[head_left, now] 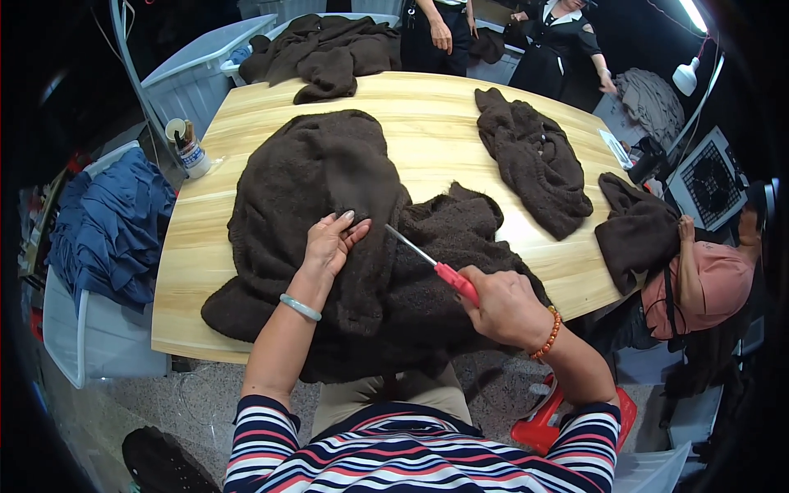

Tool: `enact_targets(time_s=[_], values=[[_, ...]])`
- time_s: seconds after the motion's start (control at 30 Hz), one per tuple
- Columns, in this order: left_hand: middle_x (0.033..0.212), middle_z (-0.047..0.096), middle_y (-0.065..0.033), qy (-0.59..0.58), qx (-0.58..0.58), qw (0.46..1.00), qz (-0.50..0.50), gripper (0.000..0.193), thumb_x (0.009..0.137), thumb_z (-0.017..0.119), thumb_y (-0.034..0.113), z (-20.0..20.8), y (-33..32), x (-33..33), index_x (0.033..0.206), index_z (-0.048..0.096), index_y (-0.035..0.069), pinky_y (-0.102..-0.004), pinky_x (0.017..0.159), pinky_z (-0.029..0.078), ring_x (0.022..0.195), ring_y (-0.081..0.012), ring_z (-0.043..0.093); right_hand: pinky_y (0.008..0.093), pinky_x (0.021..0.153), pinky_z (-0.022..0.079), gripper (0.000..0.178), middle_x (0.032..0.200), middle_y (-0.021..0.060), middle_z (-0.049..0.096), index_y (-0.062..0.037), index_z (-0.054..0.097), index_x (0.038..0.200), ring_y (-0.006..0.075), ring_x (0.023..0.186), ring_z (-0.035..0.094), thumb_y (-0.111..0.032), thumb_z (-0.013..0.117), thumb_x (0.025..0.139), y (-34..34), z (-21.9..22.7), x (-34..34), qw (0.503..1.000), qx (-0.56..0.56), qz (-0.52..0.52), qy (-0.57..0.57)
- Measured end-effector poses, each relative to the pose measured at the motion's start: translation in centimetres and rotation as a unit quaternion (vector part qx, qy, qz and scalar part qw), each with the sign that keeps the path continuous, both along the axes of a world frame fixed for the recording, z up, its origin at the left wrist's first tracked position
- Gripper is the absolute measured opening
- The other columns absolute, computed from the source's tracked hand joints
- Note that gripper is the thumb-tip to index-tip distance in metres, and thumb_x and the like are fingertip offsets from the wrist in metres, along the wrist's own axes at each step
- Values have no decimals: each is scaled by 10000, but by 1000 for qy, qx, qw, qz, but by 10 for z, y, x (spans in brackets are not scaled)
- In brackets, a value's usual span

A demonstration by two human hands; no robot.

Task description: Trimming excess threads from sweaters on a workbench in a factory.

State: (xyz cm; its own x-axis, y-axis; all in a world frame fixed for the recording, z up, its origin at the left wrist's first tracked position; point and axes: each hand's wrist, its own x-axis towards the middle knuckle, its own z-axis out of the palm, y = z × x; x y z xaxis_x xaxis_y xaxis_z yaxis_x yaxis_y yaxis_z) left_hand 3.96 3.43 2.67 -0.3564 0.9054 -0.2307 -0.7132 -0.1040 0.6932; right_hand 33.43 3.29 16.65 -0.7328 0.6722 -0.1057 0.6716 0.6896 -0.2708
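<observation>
A dark brown fuzzy knit garment [312, 172] lies spread on the table and hangs over its near edge. My left hand [329, 244] is closed, fingers curled and pinching a fold near the garment's middle. In my right hand [511, 306] I grip a red-handled tool [454, 279] with a thin straight metal shaft, like a screwdriver or an awl. Its tip points up and left, at the fabric just right of my left fingers. Whether the tip goes into the knit is too small to tell.
On the wooden table [436, 107] lie another brown garment [534, 156] and a cup of tools [194, 156]. Brown garments [329, 49] heap at the far edge. Left is a bin of blue cloth [111, 222]. A person in pink [699, 283] handles brown fabric [637, 230] at right. Two people stand beyond.
</observation>
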Motion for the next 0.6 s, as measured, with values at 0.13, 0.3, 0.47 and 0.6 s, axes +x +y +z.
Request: enact_targets(time_s=[0.13, 0.3, 0.47, 0.6], values=[[997, 687, -109, 54, 27, 997, -44, 131, 953, 604, 44, -13, -5, -4, 1056, 631, -32, -277, 752, 590, 878, -195, 693, 516, 705, 504, 244, 750, 215, 658, -62, 589, 1069, 424, 766, 655, -219, 617, 885, 4, -4, -8, 1000, -13, 18, -17], [941, 705, -76, 92, 75, 991, -54, 201, 1000, 532, 125, -19, -13, -8, 1070, 658, -15, -264, 711, 572, 786, -146, 683, 521, 702, 507, 244, 759, 225, 660, -38, 584, 1056, 424, 762, 657, -220, 595, 894, 7, -2, -23, 999, -24, 36, -8], [981, 691, -47, 12, 24, 1000, -15, 196, 991, 564, 170, 14, -14, 9, 1048, 657, 7, -298, 786, 560, 853, -148, 669, 519, 693, 509, 268, 790, 209, 670, -84, 585, 1118, 407, 777, 660, -226, 611, 892, 9, 1, -13, 997, -56, 43, 34], [918, 667, -34, 206, 45, 977, -15, 166, 921, 670, 159, 17, -2, 35, 1017, 648, 26, -283, 757, 533, 817, -130, 637, 472, 669, 508, 271, 776, 207, 657, -82, 589, 1140, 413, 753, 653, -145, 637, 881, 15, -2, 6, 981, -64, -47, 180]])
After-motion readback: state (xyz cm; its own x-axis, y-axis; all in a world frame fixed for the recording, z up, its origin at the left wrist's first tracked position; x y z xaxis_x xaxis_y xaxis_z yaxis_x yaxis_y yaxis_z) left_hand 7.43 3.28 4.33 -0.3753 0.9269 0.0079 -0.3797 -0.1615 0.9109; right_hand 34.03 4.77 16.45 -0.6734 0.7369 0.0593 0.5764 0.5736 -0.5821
